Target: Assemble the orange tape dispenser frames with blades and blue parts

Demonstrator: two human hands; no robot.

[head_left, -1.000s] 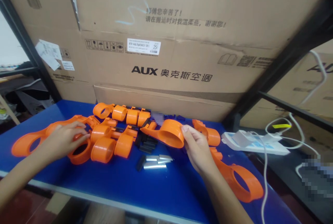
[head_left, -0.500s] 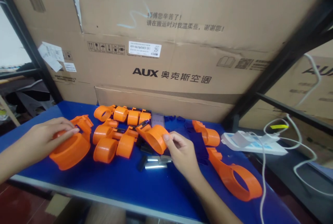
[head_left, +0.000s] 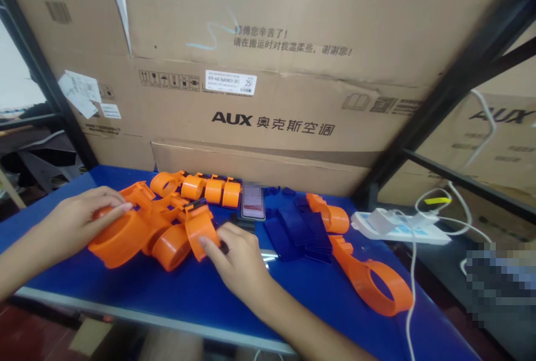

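My left hand (head_left: 90, 218) is closed around a large orange tape dispenser (head_left: 119, 241) at the left, its ring facing me. With thumb and fingers, my right hand (head_left: 240, 255) grips a smaller orange tape dispenser (head_left: 201, 232), which has a dark strip on its head. This one is beside another small orange dispenser (head_left: 171, 246) in the front cluster. Behind them stands a row of orange dispensers with dark heads (head_left: 213, 190). Part of a shiny metal strip (head_left: 270, 257) shows past my right wrist; my hand hides the rest.
Dark blue flat pieces (head_left: 299, 232) lie right of a phone (head_left: 253, 202). Two more orange dispensers, one small (head_left: 337, 218) and one large (head_left: 389, 288), rest at the right. A white power strip (head_left: 402, 227) trails cables. A cardboard box (head_left: 272, 93) walls off the back.
My right hand has moved left with the small dispenser, bringing it to the front cluster. The phone and blue pieces are now uncovered. My left hand has shifted slightly right with the large dispenser.
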